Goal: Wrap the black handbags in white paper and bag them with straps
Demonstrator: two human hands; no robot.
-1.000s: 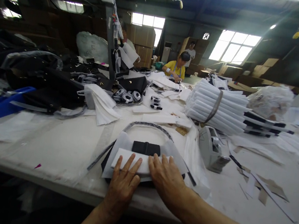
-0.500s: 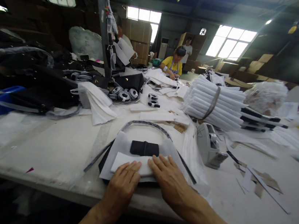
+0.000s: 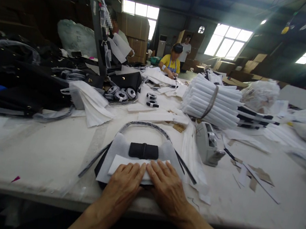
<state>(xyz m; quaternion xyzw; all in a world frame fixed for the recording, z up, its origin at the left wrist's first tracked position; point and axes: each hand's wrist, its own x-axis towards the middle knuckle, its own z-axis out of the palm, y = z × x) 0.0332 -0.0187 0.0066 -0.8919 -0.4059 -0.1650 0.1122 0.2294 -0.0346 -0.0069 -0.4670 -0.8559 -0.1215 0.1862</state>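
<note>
A black handbag lies in front of me near the table's front edge, its wrapped handle arching away from me. Thin white wrapping sheet covers its face, and a black tab shows on top of it. Across the lower part rests a folded white pad. My left hand lies on the pad's left half with fingers extended. Flat on its right half is my right hand, fingers stretched out, the index fingers almost touching. My hands hide much of the pad and the bag's lower edge.
To the right stands a grey tape dispenser, with a strapped bundle of white rolls behind it. Scraps lie further right. Black bags are heaped at left beside white sheets. A co-worker in yellow sits across the table.
My right hand has drawn back toward me and closer to the left hand, both now side by side on the pad. The view has turned slightly right.
</note>
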